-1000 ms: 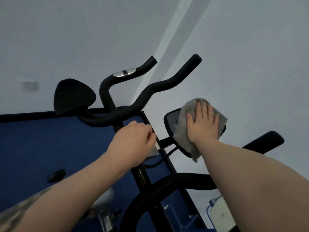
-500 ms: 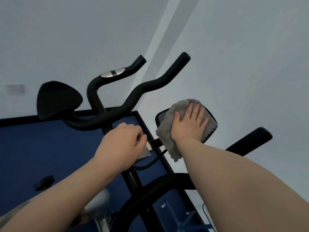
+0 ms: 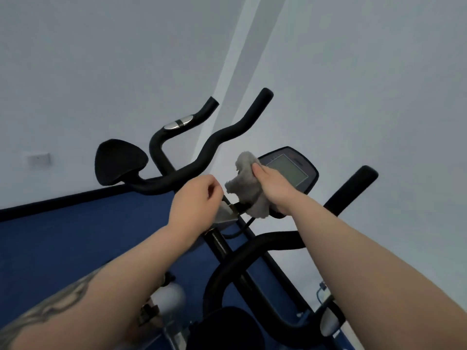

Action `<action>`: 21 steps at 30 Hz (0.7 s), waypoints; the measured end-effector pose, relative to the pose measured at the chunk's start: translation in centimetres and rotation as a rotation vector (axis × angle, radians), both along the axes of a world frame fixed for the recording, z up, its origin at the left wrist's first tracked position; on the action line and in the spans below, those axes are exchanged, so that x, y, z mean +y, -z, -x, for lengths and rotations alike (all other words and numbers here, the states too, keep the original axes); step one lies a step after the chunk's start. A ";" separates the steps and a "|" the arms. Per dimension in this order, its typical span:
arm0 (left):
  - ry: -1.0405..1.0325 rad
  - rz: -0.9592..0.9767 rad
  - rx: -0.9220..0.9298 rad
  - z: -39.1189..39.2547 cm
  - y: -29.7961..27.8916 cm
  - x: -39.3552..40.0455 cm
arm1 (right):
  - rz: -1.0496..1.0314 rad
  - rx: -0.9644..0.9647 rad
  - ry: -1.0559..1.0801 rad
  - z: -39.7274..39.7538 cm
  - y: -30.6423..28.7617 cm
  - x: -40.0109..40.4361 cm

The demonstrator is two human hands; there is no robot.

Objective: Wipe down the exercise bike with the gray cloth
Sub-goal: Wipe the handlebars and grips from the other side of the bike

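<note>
Leftmost, the left hand curls loosely by the exercise bike handlebar stem, gripping nothing that shows; beside it the right hand clutches the gray cloth against the console edge.

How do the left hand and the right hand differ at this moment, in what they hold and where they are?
The right hand grips the gray cloth; the left hand holds no cloth, its fingers curled. The right hand is at the left edge of the console; the left hand is lower, at the stem below the handlebar. Both are bare and close to the bike's middle.
</note>
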State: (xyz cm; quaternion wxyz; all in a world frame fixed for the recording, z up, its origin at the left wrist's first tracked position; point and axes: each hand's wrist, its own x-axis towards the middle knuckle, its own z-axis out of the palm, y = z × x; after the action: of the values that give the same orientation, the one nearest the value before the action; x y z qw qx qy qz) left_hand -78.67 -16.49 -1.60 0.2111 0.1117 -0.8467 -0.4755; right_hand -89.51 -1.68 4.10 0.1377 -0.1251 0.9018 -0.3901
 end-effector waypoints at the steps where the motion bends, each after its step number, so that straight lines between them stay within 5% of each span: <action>1: 0.004 0.002 0.003 0.0 0.1 -0.1 | 0.050 -0.012 0.016 -1.1 -0.4 0.4; 9: 0.085 0.065 0.024 -1.5 0.1 0.8 | 0.045 0.111 0.179 -8.5 -0.9 3.0; 21: 0.053 -0.087 0.033 -10.4 -2.0 6.7 | 0.017 0.282 0.020 -13.0 -5.3 8.4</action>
State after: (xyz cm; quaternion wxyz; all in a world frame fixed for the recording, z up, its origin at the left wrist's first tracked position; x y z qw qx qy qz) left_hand -68.30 -9.80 0.37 0.2071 0.0903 -0.8242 -0.5193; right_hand -76.47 6.75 9.38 0.0048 -0.1709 0.9101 -0.3774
